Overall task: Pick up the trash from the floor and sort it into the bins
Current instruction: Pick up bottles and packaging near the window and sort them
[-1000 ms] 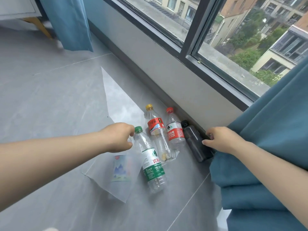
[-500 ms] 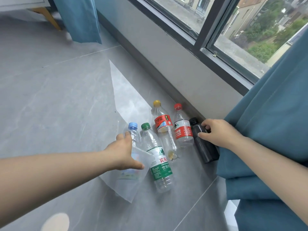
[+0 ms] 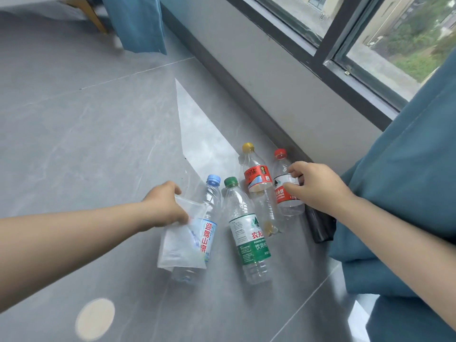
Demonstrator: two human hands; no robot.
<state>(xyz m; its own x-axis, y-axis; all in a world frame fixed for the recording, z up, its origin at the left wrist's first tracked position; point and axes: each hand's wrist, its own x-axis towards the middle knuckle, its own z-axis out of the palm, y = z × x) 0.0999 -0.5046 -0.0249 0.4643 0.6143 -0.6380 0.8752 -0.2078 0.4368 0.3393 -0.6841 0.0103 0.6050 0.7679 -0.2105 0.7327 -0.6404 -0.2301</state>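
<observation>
Several empty plastic bottles lie side by side on the grey floor by the window wall. My left hand [image 3: 164,204] pinches a clear plastic bag [image 3: 181,243] that lies over the blue-capped bottle [image 3: 209,218]. Right of it lie the green-capped bottle [image 3: 246,233] and the yellow-capped bottle [image 3: 256,181] with a red label. My right hand [image 3: 315,185] closes around the red-capped bottle [image 3: 283,193] at its label. A black bottle [image 3: 319,228] lies behind that hand, mostly hidden by my wrist and the curtain.
A teal curtain [image 3: 404,193] hangs at the right, bunched on the floor beside the black bottle. A low grey wall [image 3: 271,77] under the window runs behind the bottles. Another curtain [image 3: 138,23] and a wooden furniture leg [image 3: 91,13] stand far left. No bins are in view.
My right hand left the black bottle and moved left onto the red-capped bottle. My left hand drew the plastic bag back, baring the blue-capped bottle. The view came closer.
</observation>
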